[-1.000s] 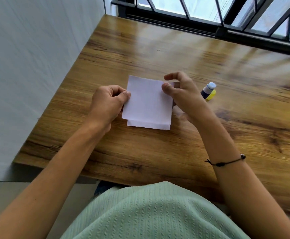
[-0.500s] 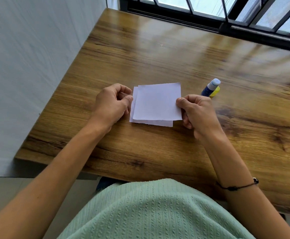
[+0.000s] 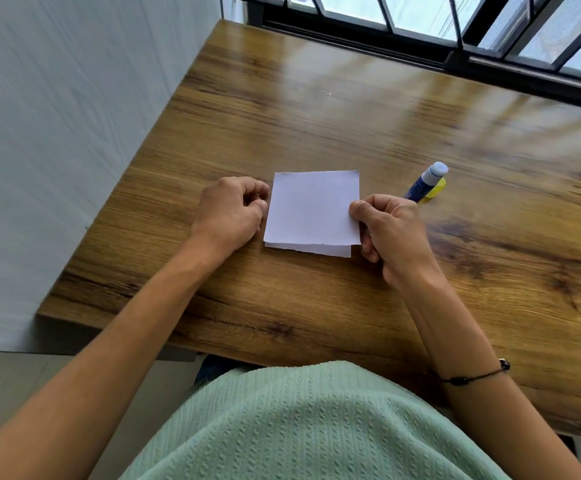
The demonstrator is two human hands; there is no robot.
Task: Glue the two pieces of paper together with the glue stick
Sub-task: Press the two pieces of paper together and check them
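Head view showed two stacked paper pieces [image 3: 311, 211] lying mid-surface [image 3: 316, 116]. Right hand [image 3: 391, 233] pinched their right edge; left hand [image 3: 228, 213], fingers curled, met the left edge, grip unclear. Glue stick [image 3: 424, 181] lay capped just beyond the right hand, label unreadable. Wall [image 3: 57, 133] bordered the left.

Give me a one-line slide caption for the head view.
Right hand pinches the top paper over the lower paper; left hand at its left edge; glue stick lies aside.
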